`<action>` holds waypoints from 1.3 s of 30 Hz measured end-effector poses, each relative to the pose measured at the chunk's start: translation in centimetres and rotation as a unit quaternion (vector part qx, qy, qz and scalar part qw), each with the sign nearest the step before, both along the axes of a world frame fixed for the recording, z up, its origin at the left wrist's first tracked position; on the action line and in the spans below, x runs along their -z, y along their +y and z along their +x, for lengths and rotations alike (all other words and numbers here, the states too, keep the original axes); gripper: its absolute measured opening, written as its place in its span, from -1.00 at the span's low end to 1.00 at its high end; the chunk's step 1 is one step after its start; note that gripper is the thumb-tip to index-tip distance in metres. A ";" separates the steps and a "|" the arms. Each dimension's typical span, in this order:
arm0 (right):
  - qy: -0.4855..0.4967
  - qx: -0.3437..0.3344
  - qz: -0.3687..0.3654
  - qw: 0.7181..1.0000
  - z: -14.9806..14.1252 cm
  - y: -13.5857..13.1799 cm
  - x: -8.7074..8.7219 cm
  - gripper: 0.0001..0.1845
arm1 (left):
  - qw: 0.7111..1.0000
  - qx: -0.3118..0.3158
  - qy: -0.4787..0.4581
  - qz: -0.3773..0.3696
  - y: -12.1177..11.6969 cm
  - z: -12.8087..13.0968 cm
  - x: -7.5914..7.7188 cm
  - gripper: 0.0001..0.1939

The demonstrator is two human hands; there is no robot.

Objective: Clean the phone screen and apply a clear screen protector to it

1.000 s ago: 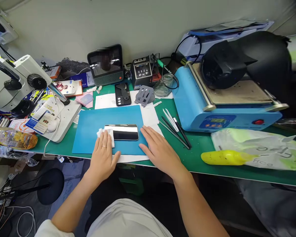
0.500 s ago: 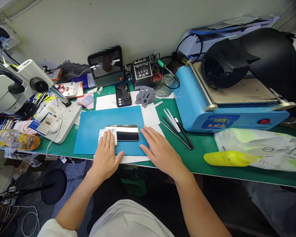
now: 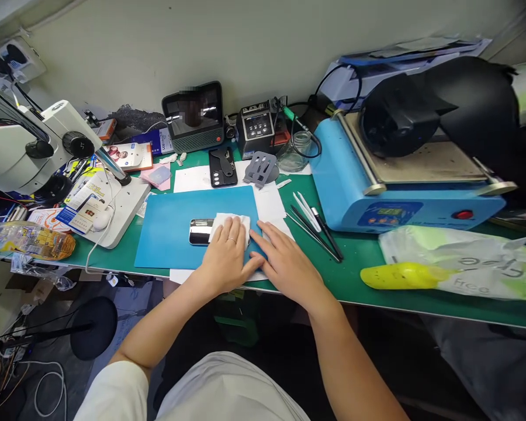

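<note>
A smartphone (image 3: 199,232) lies face up on the blue mat (image 3: 166,204), its shiny dark screen showing at the left end. The rest of the screen is hidden under a folded white cloth (image 3: 244,223). My left hand (image 3: 228,251) lies flat on this cloth, fingers stretched out and thumb apart, pressing it onto the phone's right part. Beside the phone's right end, my right hand (image 3: 284,257) rests open at the mat's edge, its thumb close to my left thumb. Nothing shows in its fingers.
Tweezers and pen-like tools (image 3: 318,228) lie right of the mat. Farther right stand a blue heating machine (image 3: 346,193) and a yellow bottle (image 3: 398,276) by a plastic bag. A black phone case (image 3: 217,175) lies behind the mat. A microscope (image 3: 65,140) stands left.
My left hand has slid right across the phone with the cloth, baring the left end of the screen. My right hand stays beside the phone. The view has shifted slightly.
</note>
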State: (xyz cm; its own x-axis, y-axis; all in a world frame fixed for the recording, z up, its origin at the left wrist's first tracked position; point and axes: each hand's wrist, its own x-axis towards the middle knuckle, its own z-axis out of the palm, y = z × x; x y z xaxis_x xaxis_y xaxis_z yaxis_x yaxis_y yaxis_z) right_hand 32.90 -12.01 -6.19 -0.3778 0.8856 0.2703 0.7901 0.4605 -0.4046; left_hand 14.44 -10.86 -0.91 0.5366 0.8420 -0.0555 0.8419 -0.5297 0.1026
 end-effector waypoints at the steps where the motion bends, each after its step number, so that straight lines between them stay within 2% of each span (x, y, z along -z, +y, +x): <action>1: 0.001 -0.001 0.000 1.000 0.0 0.0 0.1 -0.42 | 1.000 0.007 -0.004 0.001 0.1 0.4 0.1 -0.15; 8: 0.014 0.000 0.000 1.000 0.0 0.3 0.2 -0.43 | 0.999 0.027 -0.025 0.029 -0.3 -0.2 0.6 -0.10; 15: 0.012 -0.001 -0.011 1.000 -0.1 0.4 -0.2 -0.45 | 0.999 0.020 -0.017 0.041 0.7 0.3 0.8 -0.04; 20: 0.001 -0.003 -0.016 1.000 -0.2 0.4 -0.4 -0.42 | 0.998 0.022 -0.022 0.058 -0.2 -0.4 0.9 0.01; 27: 0.010 0.003 -0.005 1.000 -0.2 0.3 -0.2 -0.42 | 0.999 0.005 -0.010 0.044 0.5 0.2 0.7 0.02; 31: 0.011 0.004 -0.007 1.000 -0.1 0.2 -0.3 -0.39 | 0.998 0.008 -0.010 0.058 -1.6 -0.9 0.7 0.06; 35: 0.003 0.006 -0.009 1.000 -0.1 0.1 -0.6 -0.39 | 0.999 0.014 -0.003 0.047 -3.4 -2.4 0.4 0.00; 39: -0.004 0.002 -0.010 1.000 0.0 0.1 -0.5 -0.38 | 0.999 -0.007 -0.003 0.031 -1.7 -1.4 0.1 0.01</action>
State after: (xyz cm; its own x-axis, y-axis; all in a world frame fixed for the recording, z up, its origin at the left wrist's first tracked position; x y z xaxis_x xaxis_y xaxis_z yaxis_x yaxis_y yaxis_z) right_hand 32.87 -11.89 -5.70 -0.3758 0.8926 0.2490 0.7954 0.4485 -0.4076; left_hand 13.00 -12.57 -1.05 0.5256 0.8507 0.0006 0.8484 -0.5242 0.0741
